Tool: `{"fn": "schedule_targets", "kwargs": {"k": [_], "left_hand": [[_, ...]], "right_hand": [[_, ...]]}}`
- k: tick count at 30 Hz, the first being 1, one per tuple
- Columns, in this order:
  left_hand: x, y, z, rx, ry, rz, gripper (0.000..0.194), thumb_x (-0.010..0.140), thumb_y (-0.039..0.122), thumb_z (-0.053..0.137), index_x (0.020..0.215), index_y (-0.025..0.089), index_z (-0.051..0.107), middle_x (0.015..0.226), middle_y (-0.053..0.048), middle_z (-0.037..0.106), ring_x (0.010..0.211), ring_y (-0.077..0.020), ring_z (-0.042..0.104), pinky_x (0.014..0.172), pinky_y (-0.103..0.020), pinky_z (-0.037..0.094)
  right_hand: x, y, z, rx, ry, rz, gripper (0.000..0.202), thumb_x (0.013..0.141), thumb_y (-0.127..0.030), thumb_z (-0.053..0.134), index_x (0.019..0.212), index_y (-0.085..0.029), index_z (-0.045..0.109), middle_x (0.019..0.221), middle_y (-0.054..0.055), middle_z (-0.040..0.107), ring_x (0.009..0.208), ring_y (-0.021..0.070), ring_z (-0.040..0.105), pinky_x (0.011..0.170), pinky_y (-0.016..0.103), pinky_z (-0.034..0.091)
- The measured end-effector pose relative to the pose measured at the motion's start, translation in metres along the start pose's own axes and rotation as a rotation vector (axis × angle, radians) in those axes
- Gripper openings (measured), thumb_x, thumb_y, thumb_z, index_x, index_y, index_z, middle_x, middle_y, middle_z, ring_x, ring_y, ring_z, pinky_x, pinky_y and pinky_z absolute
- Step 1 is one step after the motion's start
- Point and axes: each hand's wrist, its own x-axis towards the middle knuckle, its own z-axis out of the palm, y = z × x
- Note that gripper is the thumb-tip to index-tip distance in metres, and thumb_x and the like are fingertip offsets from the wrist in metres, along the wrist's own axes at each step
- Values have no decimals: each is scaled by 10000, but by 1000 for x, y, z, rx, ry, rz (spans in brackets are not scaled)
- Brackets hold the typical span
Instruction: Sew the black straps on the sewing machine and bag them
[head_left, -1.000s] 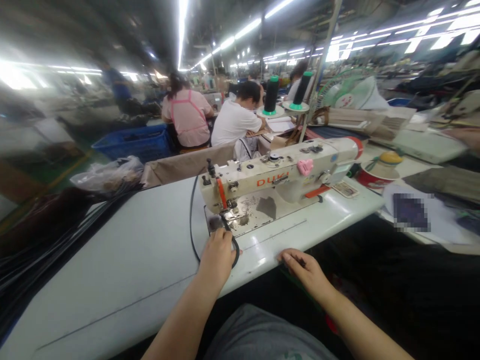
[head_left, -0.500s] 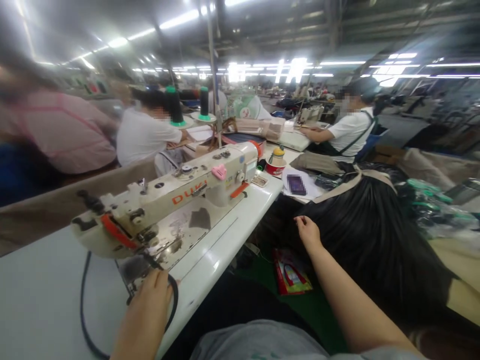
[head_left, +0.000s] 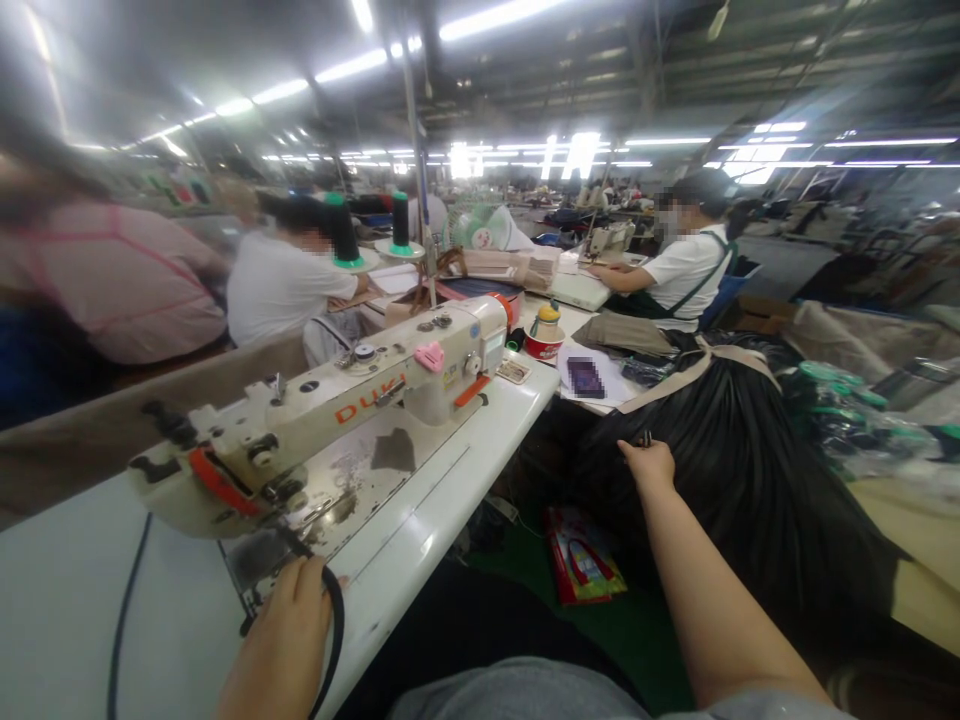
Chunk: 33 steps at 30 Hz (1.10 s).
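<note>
A black strap (head_left: 335, 610) runs from under the presser foot of the sewing machine (head_left: 375, 385) and bends in a loop at the table's front edge. My left hand (head_left: 289, 620) is closed on it just in front of the needle area. Away to the right, my right hand (head_left: 649, 462) is held out with fingers pinched, in front of a big bundle of black strips (head_left: 742, 450) tied with a beige band (head_left: 664, 380). A small dark tip pokes up above those fingers; what it belongs to I cannot make out.
On the side table are a red-and-white tub (head_left: 544, 345), a phone (head_left: 586, 377) on white paper, and folded grey-brown cloth (head_left: 626, 333). A red bag (head_left: 581, 555) lies on the green floor. Co-workers sit at the left and at the far right.
My right hand has moved right across the bundle, and a dark tip now shows above its fingers. My left hand stays on the strap, whose left part has swung outward. The view has shifted slightly.
</note>
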Motion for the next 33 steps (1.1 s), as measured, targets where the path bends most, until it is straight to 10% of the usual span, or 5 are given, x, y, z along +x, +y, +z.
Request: {"fn": "schedule_targets", "kwargs": {"k": [4, 13, 23, 33], "left_hand": [[-1, 4, 5, -20, 130, 24, 331, 1021, 374, 340, 1172, 172, 554, 1193, -154, 636, 1124, -280, 669, 955, -367, 545], [-2, 1, 25, 55, 199, 21, 308, 1029, 379, 397, 1186, 156, 541, 1267, -195, 634, 1049, -279, 691, 930, -393, 556], [-3, 3, 31, 68, 283, -19, 249, 998, 320, 484, 1140, 161, 613, 1246, -190, 662, 1060, -282, 706, 916, -386, 580], [-1, -1, 36, 80, 314, 5, 268, 1018, 316, 443, 1114, 134, 615, 1214, -209, 666, 1076, -291, 705, 983, -403, 558]], "right_hand": [[-26, -1, 21, 74, -38, 92, 279, 925, -442, 713, 880, -175, 646, 749, -22, 638, 633, 121, 588, 647, 276, 504], [-166, 15, 92, 286, -356, 236, 287, 539, -296, 882, 641, -190, 636, 489, -33, 553, 430, 149, 529, 434, 260, 375], [-58, -13, 65, 443, -64, 285, 566, 896, -721, 448, 923, -188, 636, 486, -78, 421, 374, 93, 339, 407, 244, 249], [-155, 23, 99, 347, -348, 323, 372, 571, -475, 867, 657, -167, 677, 423, -34, 500, 332, 100, 380, 366, 236, 235]]}}
